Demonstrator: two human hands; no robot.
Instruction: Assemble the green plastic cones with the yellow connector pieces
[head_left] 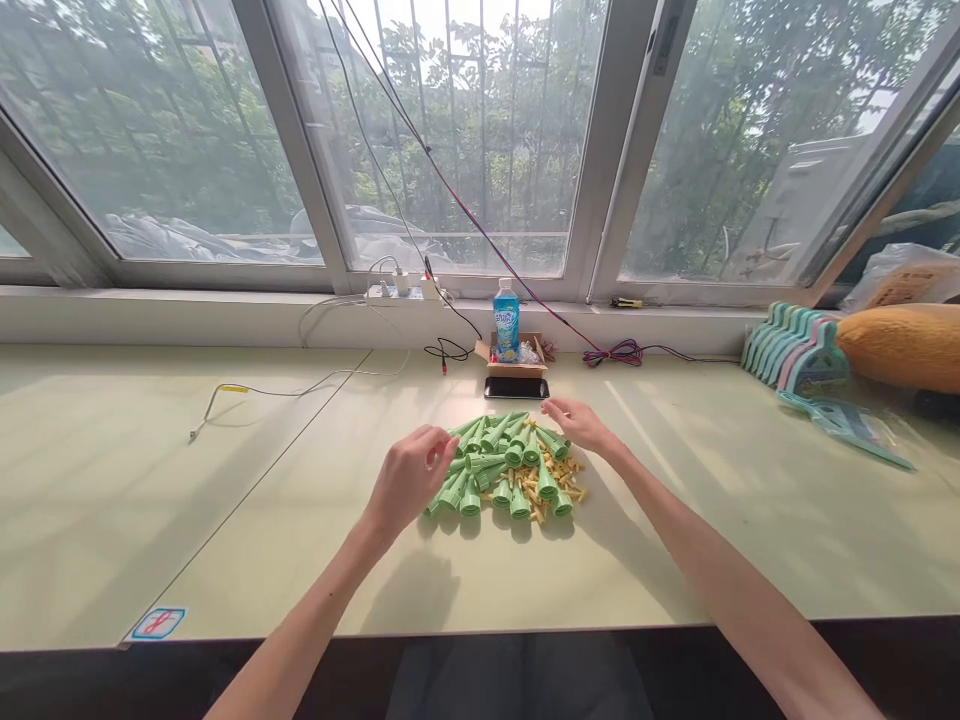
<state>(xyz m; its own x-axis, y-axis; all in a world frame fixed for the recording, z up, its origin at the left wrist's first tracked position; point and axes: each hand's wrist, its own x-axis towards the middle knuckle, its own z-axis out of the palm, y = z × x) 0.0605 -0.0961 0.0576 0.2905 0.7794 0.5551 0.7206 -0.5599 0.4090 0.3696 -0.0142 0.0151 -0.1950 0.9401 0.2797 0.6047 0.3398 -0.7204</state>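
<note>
A pile of light green plastic cones (491, 462), hollow at the wide end, lies on the table in front of me. Small yellow plastic pegs (531, 490) are heaped among them, mostly toward the right. My left hand (409, 474) is over the pile's left edge, its fingers curled in toward the thumb. Whatever those fingers may hold is hidden. At the pile's far right edge, my right hand (576, 422) has its fingers stretched out to the left, and nothing shows in it.
Behind the pile lie a black phone (516, 388) and a small cardboard box (534, 370) holding a blue-labelled bottle (506, 322). Cables (615, 352) run along the wall. Pastel hangers (799, 345) and an orange cushion-like object (900, 345) sit far right.
</note>
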